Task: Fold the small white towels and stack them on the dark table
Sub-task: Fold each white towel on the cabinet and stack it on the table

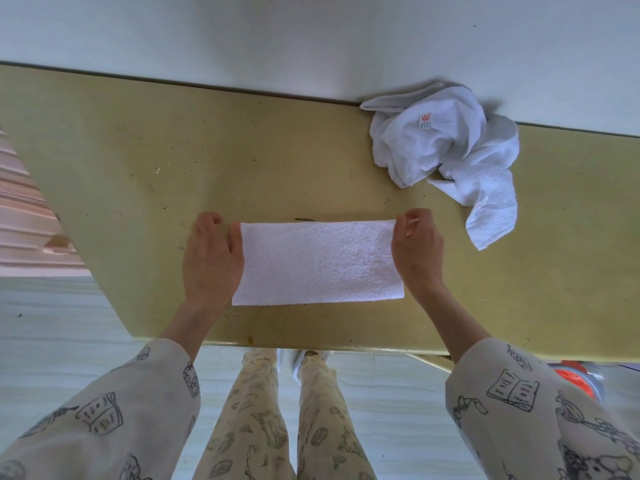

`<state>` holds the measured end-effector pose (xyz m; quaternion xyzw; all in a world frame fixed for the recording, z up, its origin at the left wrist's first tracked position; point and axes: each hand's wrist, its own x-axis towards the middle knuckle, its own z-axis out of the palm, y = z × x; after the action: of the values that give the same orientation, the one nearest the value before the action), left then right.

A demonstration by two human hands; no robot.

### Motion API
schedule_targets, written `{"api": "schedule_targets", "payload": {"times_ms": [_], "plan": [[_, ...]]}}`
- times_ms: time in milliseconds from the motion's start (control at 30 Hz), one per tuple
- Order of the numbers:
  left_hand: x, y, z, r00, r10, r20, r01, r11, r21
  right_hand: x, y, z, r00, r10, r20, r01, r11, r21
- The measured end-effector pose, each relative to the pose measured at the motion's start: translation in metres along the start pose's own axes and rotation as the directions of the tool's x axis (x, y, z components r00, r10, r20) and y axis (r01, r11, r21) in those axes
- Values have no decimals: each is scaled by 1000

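Half-folded towel (318, 261) laid flat on table (138, 161), long axis 9–3 o'clock; far corners pinched by left hand (211, 258) and right hand (417, 245); unfolded towels (446, 150) heaped at 2 o'clock, nearer right hand

Bright, even daylight; soft shadows beside the crumpled towels (446, 150); edges bend outward from them, slightly soft.
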<state>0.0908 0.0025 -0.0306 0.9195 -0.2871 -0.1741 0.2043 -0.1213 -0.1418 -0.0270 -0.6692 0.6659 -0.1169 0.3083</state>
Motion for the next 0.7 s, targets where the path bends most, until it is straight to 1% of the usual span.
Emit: {"api": "schedule_targets", "payload": {"times_ms": [33, 67, 100, 133, 200, 233, 267, 300, 333, 433, 500, 567, 700], "plan": [[-5, -2, 1, 995, 88, -48, -84, 994, 74, -4, 2, 0, 997, -37, -68, 38, 999, 8], [-13, -4, 3, 980, 184, -77, -172, 975, 144, -11, 4, 1, 986, -109, -129, 108, 994, -11], [-23, -4, 6, 960, 269, -83, -250, 951, 181, -18, 6, 3, 965, -208, -158, 200, 978, -65], [-33, -4, 11, 939, 340, -56, -324, 926, 194, -28, 7, 7, 934, -326, -147, 307, 942, -139], [-48, -2, 26, 883, 469, 32, -465, 860, 209, -45, 10, 24, 839, -544, -21, 520, 812, -263], [-51, -1, 35, 857, 510, 73, -513, 829, 223, -52, 10, 34, 796, -603, 56, 591, 754, -287], [-51, -1, 44, 842, 528, 106, -537, 809, 239, -54, 11, 44, 769, -629, 114, 631, 717, -296], [-48, 0, 51, 840, 525, 136, -541, 802, 254, -54, 12, 53, 762, -630, 150, 642, 704, -303], [-44, 0, 56, 845, 510, 163, -535, 803, 262, -51, 14, 59, 771, -614, 167, 632, 708, -315], [-38, -4, 63, 841, 497, 212, -540, 782, 311, -38, 29, 62, 815, -550, 183, 572, 712, -408], [-39, -6, 63, 831, 510, 224, -557, 762, 331, -33, 35, 57, 828, -527, 190, 548, 691, -472], [-38, -6, 62, 832, 509, 221, -555, 758, 342, -33, 34, 54, 838, -512, 186, 531, 690, -493], [-36, -7, 59, 854, 471, 223, -521, 780, 348, -34, 33, 55, 858, -465, 216, 504, 686, -524]]}}
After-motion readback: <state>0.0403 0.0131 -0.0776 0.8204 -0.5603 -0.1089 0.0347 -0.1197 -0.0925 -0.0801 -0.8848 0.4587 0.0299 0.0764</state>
